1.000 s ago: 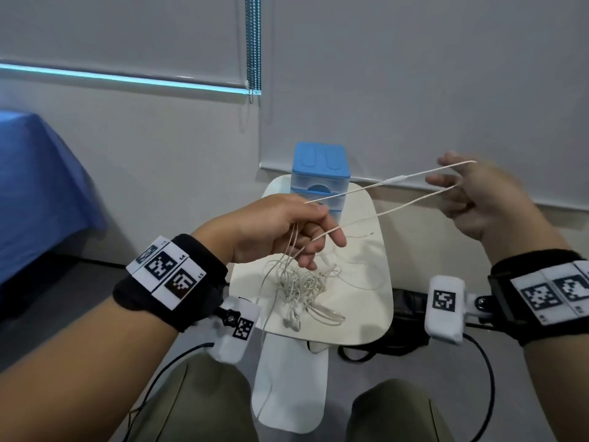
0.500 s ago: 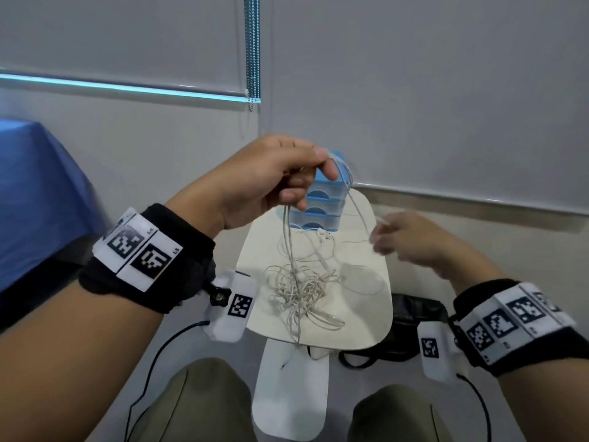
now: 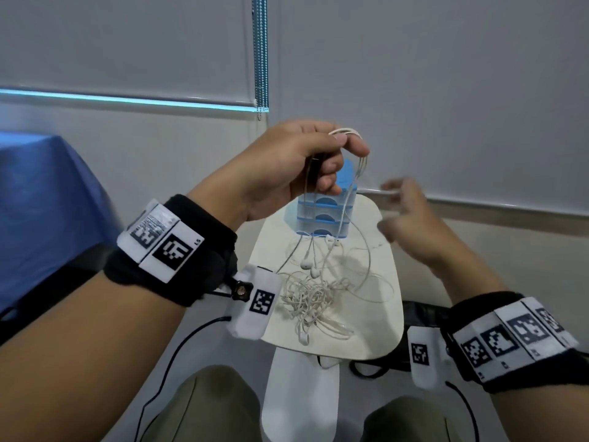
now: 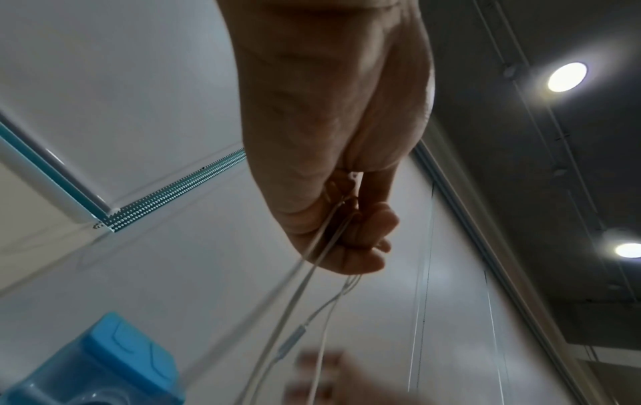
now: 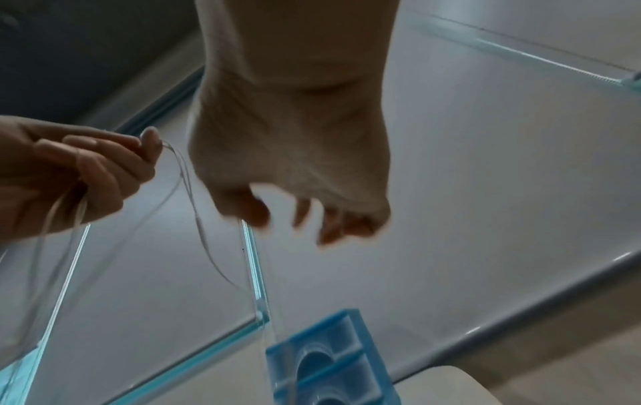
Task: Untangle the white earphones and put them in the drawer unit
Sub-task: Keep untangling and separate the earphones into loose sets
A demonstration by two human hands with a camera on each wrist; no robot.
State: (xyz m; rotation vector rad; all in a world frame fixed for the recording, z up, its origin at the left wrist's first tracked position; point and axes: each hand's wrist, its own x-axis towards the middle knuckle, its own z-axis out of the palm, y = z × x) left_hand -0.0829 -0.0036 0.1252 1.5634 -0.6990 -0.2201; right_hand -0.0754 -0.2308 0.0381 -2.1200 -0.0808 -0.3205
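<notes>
White earphones (image 3: 318, 260) hang in loops from my left hand (image 3: 338, 154), which pinches the cord between thumb and curled fingers, raised in front of the blue drawer unit (image 3: 328, 215). Two earbuds dangle just above the small white table (image 3: 382, 314). A tangled heap of white cord (image 3: 306, 301) lies below them. My right hand (image 3: 404, 212) is blurred, right of the drawer unit, fingers spread and empty. The left wrist view shows my left hand (image 4: 350, 241) gripping the strands, the cord's inline remote (image 4: 291, 342) below and the drawer unit (image 4: 114, 356). The right wrist view shows my right hand (image 5: 298, 216), the cord (image 5: 194, 208) and the drawer unit (image 5: 333, 356).
A blue cloth (image 3: 47, 202) covers something at the left. A black bag with cables (image 3: 420, 314) lies on the floor right of the table. Window blinds with a bead chain (image 3: 259, 59) fill the wall behind. My knees (image 3: 216, 406) are just under the table's near edge.
My right hand let go of the stretched cord and dropped to beside the drawer unit. My left hand rose, gathering the cord in loops, and the earbuds lifted off the table.
</notes>
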